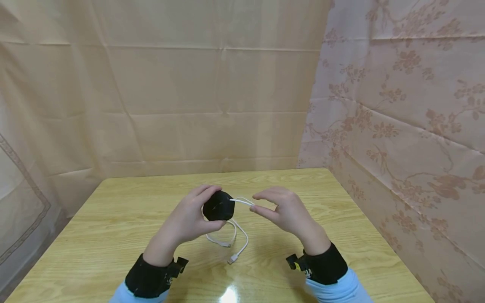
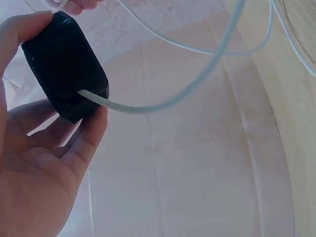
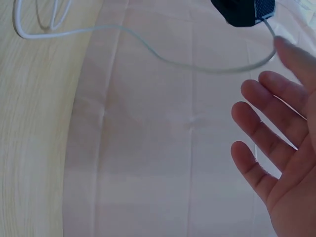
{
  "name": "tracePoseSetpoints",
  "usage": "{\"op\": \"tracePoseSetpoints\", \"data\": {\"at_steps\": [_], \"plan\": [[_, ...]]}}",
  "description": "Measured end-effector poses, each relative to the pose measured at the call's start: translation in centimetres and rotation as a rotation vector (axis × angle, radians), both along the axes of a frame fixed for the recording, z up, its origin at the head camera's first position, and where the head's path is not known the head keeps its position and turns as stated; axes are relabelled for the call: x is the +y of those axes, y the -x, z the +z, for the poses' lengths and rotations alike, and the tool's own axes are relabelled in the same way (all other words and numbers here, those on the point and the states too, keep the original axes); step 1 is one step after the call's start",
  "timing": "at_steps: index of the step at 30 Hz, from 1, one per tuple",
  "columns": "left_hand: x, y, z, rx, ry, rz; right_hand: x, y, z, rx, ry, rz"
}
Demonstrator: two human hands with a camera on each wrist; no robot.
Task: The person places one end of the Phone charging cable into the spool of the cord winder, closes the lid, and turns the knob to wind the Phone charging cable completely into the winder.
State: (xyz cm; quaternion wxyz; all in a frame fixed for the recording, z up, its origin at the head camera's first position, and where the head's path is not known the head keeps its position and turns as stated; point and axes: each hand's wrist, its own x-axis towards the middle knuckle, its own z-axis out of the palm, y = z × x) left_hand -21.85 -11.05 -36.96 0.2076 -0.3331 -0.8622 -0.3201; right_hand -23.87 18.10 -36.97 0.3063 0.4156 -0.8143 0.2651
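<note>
A small black many-sided case [image 1: 219, 205] is held by my left hand [image 1: 191, 214] above the table. Its thumb lies along one edge and the fingers along the other, and the left wrist view shows the case [image 2: 64, 64] between them. White cable [image 2: 163, 106] comes out of the case on two sides. To the right, my right hand [image 1: 282, 208] has its thumb at the cable [image 1: 242, 201] beside the case. In the right wrist view the thumb [image 3: 296, 59] touches the cable, apart from the loosely bent fingers [image 3: 261, 128].
Below the case, the cable's loose end with a white plug [image 1: 233, 259] lies on the wood-grain table [image 1: 113, 235]. A second light connector [image 1: 225, 244] lies near it. Beige cloth [image 1: 163, 92] hangs behind the table, flowered cloth [image 1: 409, 126] along the right.
</note>
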Motion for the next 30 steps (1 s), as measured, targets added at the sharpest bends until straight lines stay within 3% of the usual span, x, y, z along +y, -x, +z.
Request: {"op": "tracePoseSetpoints", "data": {"at_steps": [8, 16, 23, 30], "plan": [[-0.6, 0.1, 0.4, -0.027, -0.058, 0.019, 1.3, -0.2, 0.7, -0.16, 0.102, -0.005], [-1.2, 0.6, 0.6, -0.055, -0.155, -0.016, 0.9, 1.3, -0.4, -0.31, 0.127, 0.094], [-1.6, 0.9, 0.5, -0.159, -0.264, -0.032, -0.6, 2.0, -1.8, -0.494, 0.051, 0.114], [-1.8, 1.3, 0.4, -0.289, -0.377, -0.052, -2.3, 2.1, -3.0, -0.639, -0.013, 0.069]]}}
